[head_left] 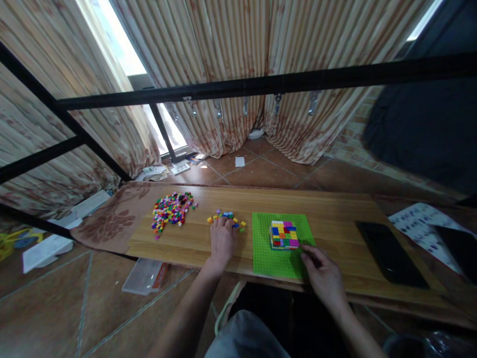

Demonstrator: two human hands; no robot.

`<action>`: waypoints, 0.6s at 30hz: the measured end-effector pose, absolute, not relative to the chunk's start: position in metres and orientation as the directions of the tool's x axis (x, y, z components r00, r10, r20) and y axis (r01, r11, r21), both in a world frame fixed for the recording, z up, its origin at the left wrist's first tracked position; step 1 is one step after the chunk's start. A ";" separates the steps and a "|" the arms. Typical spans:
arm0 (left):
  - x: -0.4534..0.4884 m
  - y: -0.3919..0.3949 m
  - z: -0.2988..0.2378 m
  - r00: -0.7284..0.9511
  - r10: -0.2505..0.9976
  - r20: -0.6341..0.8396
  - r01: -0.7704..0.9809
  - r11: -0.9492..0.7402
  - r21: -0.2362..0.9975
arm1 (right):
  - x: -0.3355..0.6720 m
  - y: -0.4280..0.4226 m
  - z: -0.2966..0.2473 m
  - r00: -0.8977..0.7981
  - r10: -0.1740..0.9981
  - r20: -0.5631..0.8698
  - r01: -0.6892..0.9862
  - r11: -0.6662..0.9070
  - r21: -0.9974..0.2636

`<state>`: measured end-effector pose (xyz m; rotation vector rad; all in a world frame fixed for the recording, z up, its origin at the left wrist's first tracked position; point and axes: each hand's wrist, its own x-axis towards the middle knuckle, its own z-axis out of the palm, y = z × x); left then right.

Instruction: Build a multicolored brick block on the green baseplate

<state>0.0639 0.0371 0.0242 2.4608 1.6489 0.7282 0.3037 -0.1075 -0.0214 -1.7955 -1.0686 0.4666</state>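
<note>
My left hand (222,241) reaches down into a small group of loose toy bricks (228,214), its fingers bent and closed together. What its fingertips hold, if anything, is hidden under the hand. A green baseplate (262,248) lies on the table, bearing a block of multicoloured bricks (284,235) built up in layers with a patchwork top. At the plate's right edge is my right hand (323,272), its thumb and forefinger slightly apart near the block's lower right corner. No brick shows between them.
A larger heap of small bricks (172,213) lies on the left part of the wooden table (208,248). To the right rests a black phone-like slab (391,253), with a printed sheet (421,228) beyond it. A clear plastic box (141,276) sits below the front edge.
</note>
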 end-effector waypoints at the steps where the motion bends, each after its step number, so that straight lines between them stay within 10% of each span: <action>1: 0.063 0.037 0.025 0.300 0.884 0.359 0.838 -0.424 0.344 | 0.304 -0.107 -0.021 0.549 0.825 0.131 0.441 -0.153 -0.885; 18: 0.104 -0.052 0.052 0.497 0.818 0.289 0.421 -0.519 0.744 | 0.262 -0.116 0.046 0.425 0.886 0.186 0.348 0.030 -0.937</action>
